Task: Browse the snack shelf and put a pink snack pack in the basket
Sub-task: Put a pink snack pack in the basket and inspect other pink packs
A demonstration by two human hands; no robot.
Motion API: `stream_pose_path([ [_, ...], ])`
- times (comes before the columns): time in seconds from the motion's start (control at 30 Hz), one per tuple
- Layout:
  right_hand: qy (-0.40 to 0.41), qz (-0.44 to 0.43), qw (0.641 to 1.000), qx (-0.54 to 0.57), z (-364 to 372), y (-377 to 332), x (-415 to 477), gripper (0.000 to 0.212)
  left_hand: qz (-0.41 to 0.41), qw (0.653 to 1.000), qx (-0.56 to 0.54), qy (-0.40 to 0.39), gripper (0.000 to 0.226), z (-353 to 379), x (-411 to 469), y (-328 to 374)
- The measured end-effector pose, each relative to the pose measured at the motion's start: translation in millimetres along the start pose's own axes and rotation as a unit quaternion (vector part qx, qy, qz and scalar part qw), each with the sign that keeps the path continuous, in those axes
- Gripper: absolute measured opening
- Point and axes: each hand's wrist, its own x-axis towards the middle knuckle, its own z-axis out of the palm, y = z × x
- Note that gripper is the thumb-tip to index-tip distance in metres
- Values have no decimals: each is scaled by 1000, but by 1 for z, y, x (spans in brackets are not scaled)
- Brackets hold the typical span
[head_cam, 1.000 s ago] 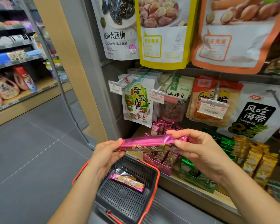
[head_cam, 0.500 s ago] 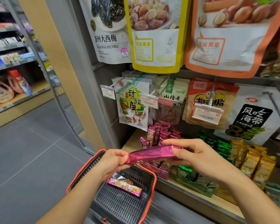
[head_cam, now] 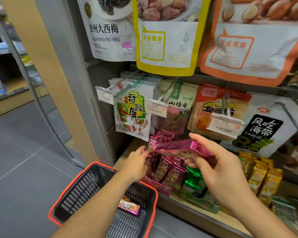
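Observation:
I hold a long pink foil snack pack (head_cam: 177, 148) level in front of the shelf. My right hand (head_cam: 218, 170) grips its right half, thumb on top. My left hand (head_cam: 136, 162) pinches the crimped left end, its fingertips partly hidden behind the hand. Just behind and below the pack, an open pink box (head_cam: 163, 176) on the shelf holds several more pink packs standing upright. Under my left forearm sits the black basket with its orange rim (head_cam: 62, 200). One pink pack (head_cam: 129, 206) lies flat in it.
Green packs (head_cam: 194, 184) and yellow packs (head_cam: 261, 176) stand to the right of the pink box. Hanging snack bags (head_cam: 132, 114) and price tags on metal hooks (head_cam: 224, 122) jut out above the shelf. A grey post (head_cam: 86, 100) edges the shelf; grey floor lies left.
The view has moved closer to the shelf. Both hands carried the pink pack up and towards the pink box; the basket now sits lower left, under my left forearm.

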Motion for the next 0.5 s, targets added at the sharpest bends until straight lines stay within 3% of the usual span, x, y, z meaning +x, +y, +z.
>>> stream_pose_path([
  [0.2,17,-46,998,-48,28,-9,31,52,-4,998,-39,50,32,-4,-1,-8],
  [0.37,-40,-41,980,-191,75,14,72,29,23,997,-40,58,32,2,-9,-16],
  [0.5,-97,-7,963,-250,109,46,86,35,28,993,-73,86,35,6,-11,-17],
])
